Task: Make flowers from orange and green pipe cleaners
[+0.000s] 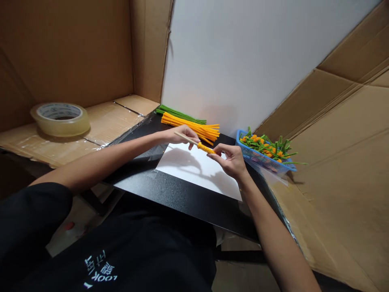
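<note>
My left hand (181, 134) is closed around one end of a thin wooden stick (186, 138), held above a white sheet of paper (200, 172). An orange pipe cleaner (206, 148) is coiled around the stick's other end. My right hand (231, 159) pinches that orange coil between thumb and fingers. Both hands hover just above the black table (182, 194).
Bundles of orange pipe cleaners (194, 125) and green pipe cleaners (179, 114) lie behind my hands. A blue basket (264, 160) with several green-and-orange pieces stands at the right. A roll of clear tape (60, 118) sits on cardboard at the left. Cardboard walls surround the table.
</note>
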A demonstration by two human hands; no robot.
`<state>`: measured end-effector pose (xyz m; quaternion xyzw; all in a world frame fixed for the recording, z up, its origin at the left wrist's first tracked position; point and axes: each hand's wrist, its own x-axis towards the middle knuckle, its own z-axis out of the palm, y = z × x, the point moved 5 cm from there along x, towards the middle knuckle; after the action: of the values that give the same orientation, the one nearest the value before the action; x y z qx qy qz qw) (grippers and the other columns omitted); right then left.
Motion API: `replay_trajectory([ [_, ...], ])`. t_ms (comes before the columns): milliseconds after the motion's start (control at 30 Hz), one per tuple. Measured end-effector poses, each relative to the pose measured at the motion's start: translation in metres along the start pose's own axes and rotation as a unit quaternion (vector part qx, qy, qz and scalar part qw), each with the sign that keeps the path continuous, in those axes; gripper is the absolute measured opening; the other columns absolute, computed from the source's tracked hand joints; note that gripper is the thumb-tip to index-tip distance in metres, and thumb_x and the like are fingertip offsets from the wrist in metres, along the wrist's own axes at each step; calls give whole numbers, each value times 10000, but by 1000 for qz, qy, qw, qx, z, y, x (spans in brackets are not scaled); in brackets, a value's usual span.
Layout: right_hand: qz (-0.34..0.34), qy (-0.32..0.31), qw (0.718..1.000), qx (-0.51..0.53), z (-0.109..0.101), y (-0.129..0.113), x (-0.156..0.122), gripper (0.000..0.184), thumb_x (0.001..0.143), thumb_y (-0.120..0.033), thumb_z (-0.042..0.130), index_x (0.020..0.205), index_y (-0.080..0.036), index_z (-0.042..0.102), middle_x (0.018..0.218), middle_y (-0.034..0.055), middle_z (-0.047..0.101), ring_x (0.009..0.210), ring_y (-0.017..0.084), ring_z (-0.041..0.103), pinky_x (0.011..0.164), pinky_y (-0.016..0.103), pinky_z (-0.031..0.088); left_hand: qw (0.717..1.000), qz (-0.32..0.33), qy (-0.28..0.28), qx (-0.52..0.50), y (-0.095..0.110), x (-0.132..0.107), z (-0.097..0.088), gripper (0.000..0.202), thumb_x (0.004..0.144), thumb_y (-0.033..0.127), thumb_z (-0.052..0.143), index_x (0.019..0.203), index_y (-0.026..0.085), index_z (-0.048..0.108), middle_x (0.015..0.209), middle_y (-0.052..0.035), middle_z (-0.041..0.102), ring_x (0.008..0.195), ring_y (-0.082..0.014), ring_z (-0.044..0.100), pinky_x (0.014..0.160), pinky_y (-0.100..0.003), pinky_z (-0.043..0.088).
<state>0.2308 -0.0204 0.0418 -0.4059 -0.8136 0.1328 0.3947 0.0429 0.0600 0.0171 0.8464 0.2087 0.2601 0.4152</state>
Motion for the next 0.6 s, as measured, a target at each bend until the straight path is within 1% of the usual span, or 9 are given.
replay_trajectory([
  [100,21,100,995,-3,-8,5,-1,283,792,-371,737,614,-201,597,578,-31,513,558,122,434,562,282,351,997,-3,72,34,0,1,3,370,963,435,568,937,128,774,652,-37,685,565,-89,508,550,-219,347],
  [133,27,128,991,-10,-10,6,-2,289,795,-367,731,609,-201,585,570,-36,495,552,118,423,556,279,344,995,-1,87,58,2,0,4,372,977,425,552,944,127,772,658,-39,693,574,-93,524,564,-221,362],
  [233,48,172,982,-57,-12,7,-3,298,799,-356,710,595,-205,555,539,-47,449,524,111,382,526,273,305,978,10,108,181,12,-1,13,356,1004,368,517,884,138,761,673,-40,707,585,-104,561,588,-234,375],
  [267,55,175,980,-76,-12,7,-3,299,798,-352,705,591,-207,545,528,-51,430,515,110,368,517,272,291,963,8,118,241,16,-2,16,343,1006,341,515,864,143,756,675,-41,707,585,-111,569,583,-242,364],
  [333,61,171,977,-110,-12,7,-2,300,797,-340,696,585,-211,527,514,-56,404,500,107,345,507,272,273,919,1,140,369,22,-4,21,313,999,311,527,856,147,751,704,-62,717,598,-135,588,563,-259,332],
  [400,62,157,977,-129,-11,8,-2,303,796,-328,690,582,-212,508,508,-59,399,490,103,333,506,273,268,875,12,148,460,29,-5,25,297,999,304,524,896,143,751,756,-90,734,624,-157,615,547,-271,313],
  [433,63,147,978,-133,-11,10,-1,305,796,-325,690,583,-213,502,507,-60,402,489,103,332,508,274,269,860,23,146,488,31,-6,27,296,1002,301,515,918,140,749,773,-100,738,643,-166,630,542,-274,312],
  [500,65,127,980,-138,-10,15,-1,315,798,-326,692,582,-213,491,509,-60,406,490,102,334,515,275,271,841,46,136,522,35,-7,27,288,1004,278,503,938,137,745,783,-105,742,688,-177,656,543,-274,322],
  [600,61,100,982,-145,-9,19,0,319,801,-323,693,587,-213,485,518,-60,411,498,104,340,526,275,275,828,72,137,540,38,-8,23,274,1005,259,501,950,147,746,850,-106,760,770,-183,681,567,-268,353],
])
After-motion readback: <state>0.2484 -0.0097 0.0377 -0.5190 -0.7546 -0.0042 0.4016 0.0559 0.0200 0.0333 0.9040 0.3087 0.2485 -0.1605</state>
